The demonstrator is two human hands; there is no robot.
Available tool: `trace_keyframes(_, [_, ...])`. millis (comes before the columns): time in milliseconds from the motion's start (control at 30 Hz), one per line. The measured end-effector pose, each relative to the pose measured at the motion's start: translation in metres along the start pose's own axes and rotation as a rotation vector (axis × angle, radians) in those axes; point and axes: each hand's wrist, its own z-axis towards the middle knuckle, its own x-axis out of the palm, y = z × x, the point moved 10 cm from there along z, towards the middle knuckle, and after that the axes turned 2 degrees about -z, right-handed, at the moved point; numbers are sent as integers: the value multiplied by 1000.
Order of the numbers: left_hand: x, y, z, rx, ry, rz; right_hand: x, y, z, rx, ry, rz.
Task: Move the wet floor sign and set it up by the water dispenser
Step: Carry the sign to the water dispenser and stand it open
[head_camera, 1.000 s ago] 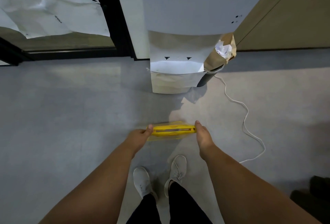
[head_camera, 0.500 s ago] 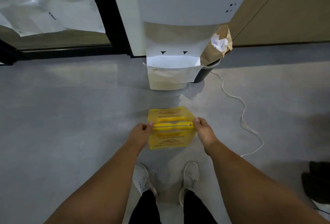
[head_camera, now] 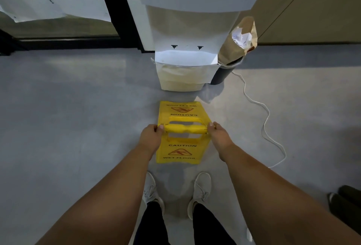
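Note:
The yellow wet floor sign (head_camera: 182,152) stands on the grey floor with its two panels spread wide apart, seen from above. It sits just in front of the white water dispenser (head_camera: 187,29). My left hand (head_camera: 151,139) grips the left end of the sign's top handle bar. My right hand (head_camera: 218,137) grips the right end of the same bar. Both panels show "CAUTION WET FLOOR" print.
A dark bin lined with a brown paper bag (head_camera: 237,43) holding crumpled paper stands right of the dispenser. A white cable (head_camera: 263,119) snakes over the floor on the right. My white shoes (head_camera: 199,192) are just behind the sign. Dark-framed glass (head_camera: 115,10) lies left.
The sign went from folded flat to spread wide open between my hands. It also sits lower and closer to the floor, and my view moved nearer the dispenser.

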Motion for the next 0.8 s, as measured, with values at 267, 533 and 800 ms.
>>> trace_keyframes(267, [2,-3,17,-22,1,84,-2,6,10,-13,20,53])
trace_keyframes(533, [4,-8,23,5,2,120,-5,12,14,-30,-13,5])
trace_keyframes(800, [0,-12,29,33,5,188,-2,21,14,-47,-19,-83])
